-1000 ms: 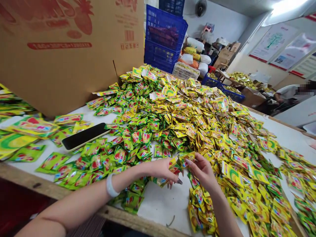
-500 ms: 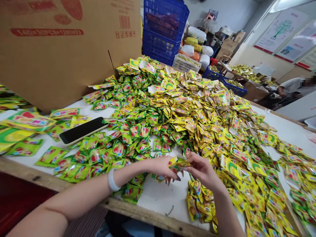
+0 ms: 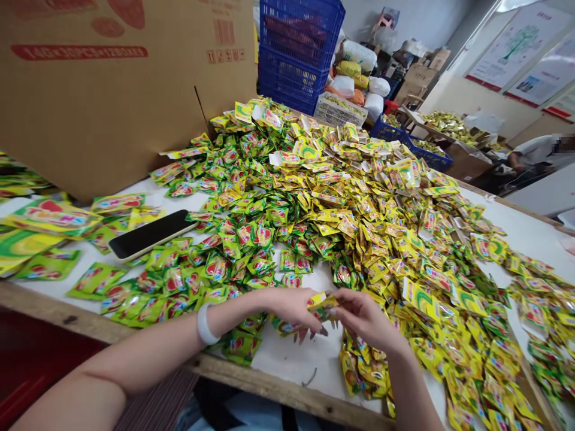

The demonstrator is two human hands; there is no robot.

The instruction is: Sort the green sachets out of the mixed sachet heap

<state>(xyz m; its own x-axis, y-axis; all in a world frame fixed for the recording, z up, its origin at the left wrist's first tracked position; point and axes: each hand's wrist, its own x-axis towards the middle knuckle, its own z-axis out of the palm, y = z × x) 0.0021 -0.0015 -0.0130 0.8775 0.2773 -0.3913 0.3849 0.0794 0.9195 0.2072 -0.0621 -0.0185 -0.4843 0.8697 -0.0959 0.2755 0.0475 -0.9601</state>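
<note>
My left hand (image 3: 294, 309) and my right hand (image 3: 363, 314) meet over the front of the table, both pinching a small stack of yellow-green sachets (image 3: 320, 302). A white band (image 3: 203, 325) circles my left wrist. A huge heap of the same sachets (image 3: 341, 197) covers the white tabletop (image 3: 296, 359) beyond and to the right of my hands. More sachets lie under my right forearm (image 3: 363, 365).
A black phone (image 3: 150, 233) lies on the table at left. A large cardboard box (image 3: 108, 90) stands at the back left, with blue crates (image 3: 296, 54) behind the heap. Another person (image 3: 534, 152) sits far right. The wooden table edge (image 3: 278, 392) runs along the front.
The view has tipped slightly downward. My hands have stayed together on the sachets and shifted a little toward me; the sachets between my fingers sit more squarely stacked.
</note>
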